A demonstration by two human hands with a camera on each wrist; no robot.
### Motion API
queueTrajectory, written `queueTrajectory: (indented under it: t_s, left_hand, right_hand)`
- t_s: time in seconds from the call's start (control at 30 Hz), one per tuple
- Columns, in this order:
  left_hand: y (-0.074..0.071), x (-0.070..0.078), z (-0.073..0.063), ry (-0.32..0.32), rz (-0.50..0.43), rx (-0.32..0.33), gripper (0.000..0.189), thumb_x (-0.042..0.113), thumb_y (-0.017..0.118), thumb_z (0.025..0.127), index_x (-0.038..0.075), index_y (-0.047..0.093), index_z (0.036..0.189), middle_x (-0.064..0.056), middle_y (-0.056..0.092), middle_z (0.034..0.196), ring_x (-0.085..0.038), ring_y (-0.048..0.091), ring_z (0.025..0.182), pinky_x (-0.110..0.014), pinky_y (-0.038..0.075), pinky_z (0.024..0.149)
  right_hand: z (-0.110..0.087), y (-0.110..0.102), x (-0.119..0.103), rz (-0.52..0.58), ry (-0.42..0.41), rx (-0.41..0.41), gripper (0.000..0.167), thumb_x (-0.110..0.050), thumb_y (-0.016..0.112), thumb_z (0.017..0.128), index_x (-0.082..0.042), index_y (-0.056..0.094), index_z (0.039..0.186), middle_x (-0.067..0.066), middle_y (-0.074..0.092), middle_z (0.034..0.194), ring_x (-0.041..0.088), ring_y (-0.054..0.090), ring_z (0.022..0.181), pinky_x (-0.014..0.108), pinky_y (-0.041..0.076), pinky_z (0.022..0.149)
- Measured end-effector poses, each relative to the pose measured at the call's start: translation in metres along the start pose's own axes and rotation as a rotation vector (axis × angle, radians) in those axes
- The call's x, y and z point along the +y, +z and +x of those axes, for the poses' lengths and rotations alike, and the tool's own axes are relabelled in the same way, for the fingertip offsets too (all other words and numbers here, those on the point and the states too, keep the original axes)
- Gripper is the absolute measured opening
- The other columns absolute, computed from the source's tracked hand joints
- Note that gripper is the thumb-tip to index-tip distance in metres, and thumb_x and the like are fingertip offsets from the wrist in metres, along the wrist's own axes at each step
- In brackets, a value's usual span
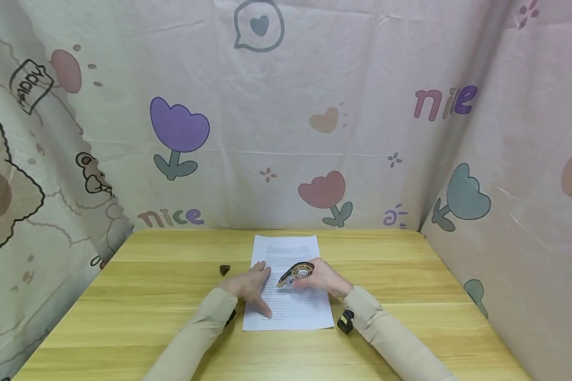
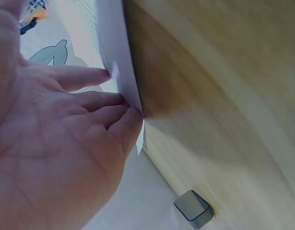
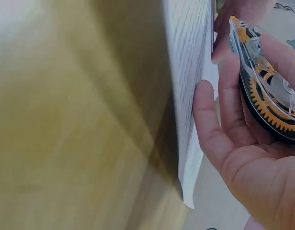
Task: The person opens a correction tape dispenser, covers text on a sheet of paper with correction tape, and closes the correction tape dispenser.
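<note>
A printed sheet of paper (image 1: 290, 309) lies on the wooden table, its lines of text running across it. My left hand (image 1: 250, 287) rests on the sheet's left side, thumb and fingers spread apart. In the left wrist view, the fingertips (image 2: 130, 117) touch the paper by its edge. My right hand (image 1: 325, 278) grips a correction tape (image 1: 299, 272) over the middle of the page. Its casing is black and clear, with orange gears (image 3: 272, 112) showing inside. The orange tip (image 1: 279, 284) points left, toward my left hand, close over the printed lines.
A small dark cap (image 1: 225, 270) sits on the table (image 1: 171, 307) left of the sheet. Black wrist devices (image 1: 345, 321) show beside both cuffs. A patterned curtain (image 1: 266, 132) hangs behind the table's far edge and along both sides.
</note>
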State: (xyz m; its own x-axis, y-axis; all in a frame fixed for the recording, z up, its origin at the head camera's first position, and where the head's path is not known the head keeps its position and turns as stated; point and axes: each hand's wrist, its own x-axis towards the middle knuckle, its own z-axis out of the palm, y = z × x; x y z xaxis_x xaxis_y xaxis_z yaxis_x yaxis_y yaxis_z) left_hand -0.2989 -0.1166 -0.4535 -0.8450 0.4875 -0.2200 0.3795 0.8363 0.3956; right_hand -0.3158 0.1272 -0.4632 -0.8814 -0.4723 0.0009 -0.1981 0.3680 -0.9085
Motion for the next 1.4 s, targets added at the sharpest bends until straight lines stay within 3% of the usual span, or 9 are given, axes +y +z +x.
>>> queueTrajectory:
  t_s: [0.5,0.9,1.4]
  left_hand:
    - [-0.004,0.003,0.003,-0.023,0.005,-0.003,0.132,0.048,0.093,0.054,-0.008,0.023,0.151,-0.031,0.011,0.159,-0.042,0.013,0.15,-0.048,0.017,0.123]
    - [-0.001,0.001,0.001,-0.023,0.013,-0.002,0.13,0.048,0.093,0.054,-0.008,0.025,0.151,-0.031,0.012,0.159,-0.041,0.014,0.15,-0.049,0.018,0.123]
    - [-0.002,0.001,0.0,-0.024,-0.001,-0.009,0.131,0.049,0.092,0.056,-0.007,0.022,0.152,-0.031,0.01,0.16,-0.04,0.012,0.15,-0.048,0.016,0.123]
  right_hand:
    - [0.002,-0.002,0.0,0.027,-0.007,-0.022,0.029,-0.01,0.083,0.075,-0.001,0.072,0.099,0.008,0.075,0.087,0.021,0.071,0.072,0.038,0.061,0.07]
    - [0.005,0.003,-0.006,-0.094,-0.036,-0.038,0.028,-0.014,0.086,0.071,-0.006,0.074,0.095,0.004,0.076,0.086,0.013,0.07,0.074,0.025,0.058,0.074]
    - [0.008,0.005,-0.009,-0.07,-0.021,-0.015,0.029,-0.013,0.084,0.073,-0.004,0.072,0.097,0.006,0.075,0.087,0.015,0.069,0.075,0.027,0.059,0.073]
